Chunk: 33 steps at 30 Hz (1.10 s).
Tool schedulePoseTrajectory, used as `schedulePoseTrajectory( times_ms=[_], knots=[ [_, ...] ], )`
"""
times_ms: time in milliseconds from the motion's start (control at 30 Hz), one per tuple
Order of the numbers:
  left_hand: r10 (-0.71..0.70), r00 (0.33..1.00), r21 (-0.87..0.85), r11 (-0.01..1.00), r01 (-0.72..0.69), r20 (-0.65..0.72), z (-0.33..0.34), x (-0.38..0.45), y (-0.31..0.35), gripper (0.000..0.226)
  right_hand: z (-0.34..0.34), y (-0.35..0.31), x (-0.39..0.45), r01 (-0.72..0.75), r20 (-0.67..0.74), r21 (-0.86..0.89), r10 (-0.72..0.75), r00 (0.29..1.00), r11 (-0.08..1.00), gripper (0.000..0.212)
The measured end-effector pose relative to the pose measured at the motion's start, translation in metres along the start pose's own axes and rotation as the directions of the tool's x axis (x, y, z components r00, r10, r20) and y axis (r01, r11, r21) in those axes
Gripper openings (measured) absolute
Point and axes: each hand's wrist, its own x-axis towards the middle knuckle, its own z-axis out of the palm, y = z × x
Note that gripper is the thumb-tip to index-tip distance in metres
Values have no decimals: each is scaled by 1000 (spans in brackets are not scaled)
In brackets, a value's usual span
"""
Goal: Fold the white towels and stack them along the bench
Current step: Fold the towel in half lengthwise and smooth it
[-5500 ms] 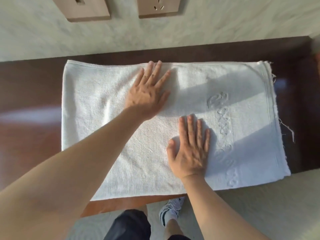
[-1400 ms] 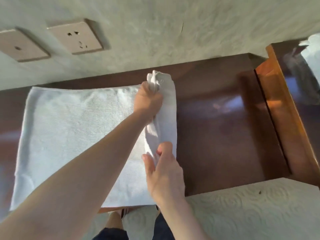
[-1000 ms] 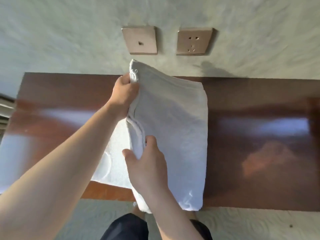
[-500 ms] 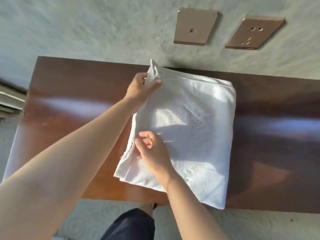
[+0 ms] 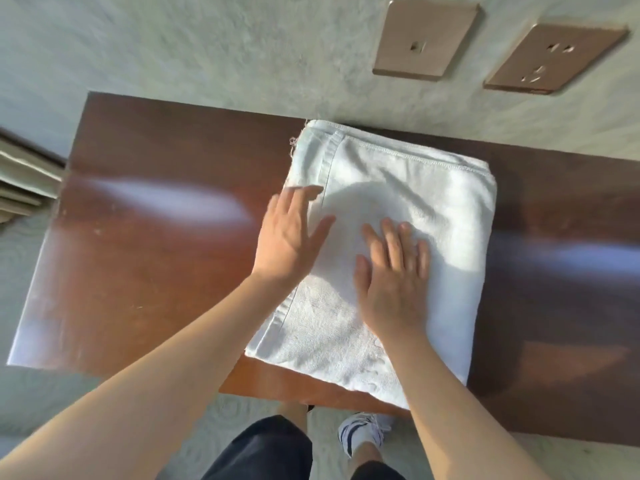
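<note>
A white towel (image 5: 433, 209) lies folded into a thick rectangle on the dark brown bench (image 5: 156, 244), its stitched hem along the far edge by the wall. My left hand (image 5: 291, 233) lies flat with straight fingers over the towel's left edge, partly over the bench. Just to its right, my right hand (image 5: 394, 275) presses palm-down on the towel's middle, fingers spread. Neither hand holds anything. The towel's near edge reaches the bench's front edge.
The bench runs left to right against a pale wall with two bronze socket plates (image 5: 426, 39), (image 5: 554, 57). Bare glossy bench top shows on both sides of the towel. Below the front edge are patterned carpet, my legs and a white shoe (image 5: 363, 434).
Both hands let go of the towel's left edge and now lie flat on it. Over the earlier frames the towel's right end was folded over to the left into a compact rectangle.
</note>
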Motion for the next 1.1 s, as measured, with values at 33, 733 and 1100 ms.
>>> schedulePoseTrajectory(
  times_ms=[33,733,1100],
  knots=[
    [-68,996,-50,996,71,66,3,-10,3,52,0,0,0,-1,-12,7,1,1000,1000,47],
    [-297,954,-112,950,292,-34,-2,105,4,28,-26,14,21,-43,64,-51,46,997,998,61],
    [-353,895,59,935,351,271,-35,5,-3,42,-4,14,20,-46,144,-191,74,987,980,65]
  ],
)
